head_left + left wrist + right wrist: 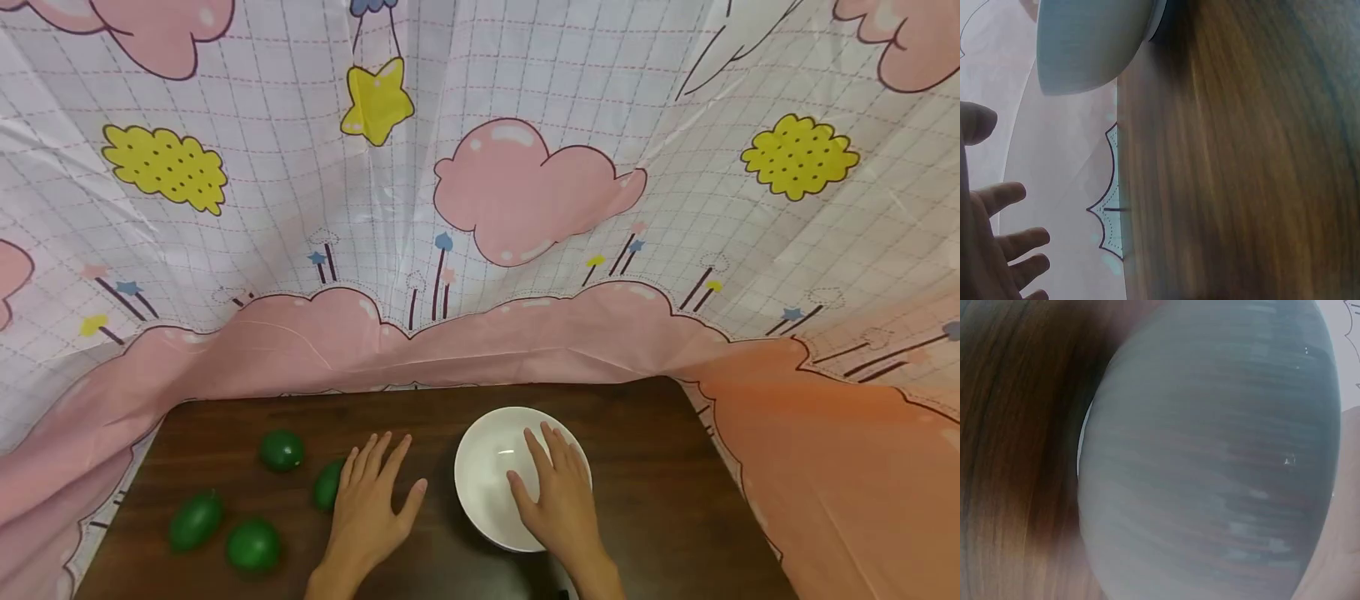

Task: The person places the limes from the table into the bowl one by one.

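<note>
My right hand (561,500) is over the white bowl (483,492) in the head view, its fingers spread and straight above the bowl's inside. The bowl's smooth outer wall (1210,450) fills most of the right wrist view. To the left, my left hand (367,508) hovers with fingers apart and holds nothing. Behind its fingers a smooth green fruit (326,486), lime-like in shape, is partly hidden. In the left wrist view the left hand's fingers (1025,244) are extended, with the bowl (1091,47) beyond them at the top.
More of the green fruits lie at the left of the dark wooden table (660,483): one at the back (282,450), one at far left (196,521) and one nearer the front (253,546). A patterned cloth (540,333) hangs behind the table and along its sides.
</note>
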The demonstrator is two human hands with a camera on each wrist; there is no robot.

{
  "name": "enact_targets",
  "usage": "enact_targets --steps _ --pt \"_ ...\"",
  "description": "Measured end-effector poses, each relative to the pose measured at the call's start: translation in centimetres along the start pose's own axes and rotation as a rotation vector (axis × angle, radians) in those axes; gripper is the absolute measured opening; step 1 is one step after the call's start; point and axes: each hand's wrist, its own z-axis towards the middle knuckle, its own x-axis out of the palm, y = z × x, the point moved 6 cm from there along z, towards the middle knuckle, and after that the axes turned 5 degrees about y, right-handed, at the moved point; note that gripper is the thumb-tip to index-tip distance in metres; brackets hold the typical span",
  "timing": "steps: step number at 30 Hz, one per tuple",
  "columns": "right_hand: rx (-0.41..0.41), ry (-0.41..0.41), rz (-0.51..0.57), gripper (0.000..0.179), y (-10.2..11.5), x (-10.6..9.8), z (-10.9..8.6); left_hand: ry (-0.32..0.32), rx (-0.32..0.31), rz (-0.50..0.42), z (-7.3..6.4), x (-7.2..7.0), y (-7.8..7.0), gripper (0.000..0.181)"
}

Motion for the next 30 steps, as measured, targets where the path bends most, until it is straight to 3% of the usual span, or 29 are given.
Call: enact_targets --steps 4,8,14,20,25,30 --pt "0.006 -0.031 0.007 0.06 -0.3 -0.5 0.5 -0.016 0.012 -0.004 0.5 -0.4 0.5 0.069" --pt "0.035 -0.079 0.018 0.054 -0.8 -1.2 0.5 0.002 -0.008 -0.002 0.0 -0.2 1.3 0.069" --pt "0.157 -0.112 0.036 0.048 -2.6 -2.1 0.2 0.011 -0.037 -0.018 -0.8 -0.2 2.7 0.068" --pt "0.27 -0.059 0.057 0.051 -4.1 -2.3 -0.5 0.037 -0.059 -0.017 -1.6 -0.9 4.3 0.069" --pt "0.398 0.028 0.082 0.057 -5.6 -2.5 -0.8 0.07 -0.063 -0.013 -1.3 -1.1 5.0 0.071" --pt "0.488 0.123 0.173 0.053 -6.4 -2.4 -1.4 0.042 -0.084 -0.004 -1.8 -1.4 5.8 0.07"
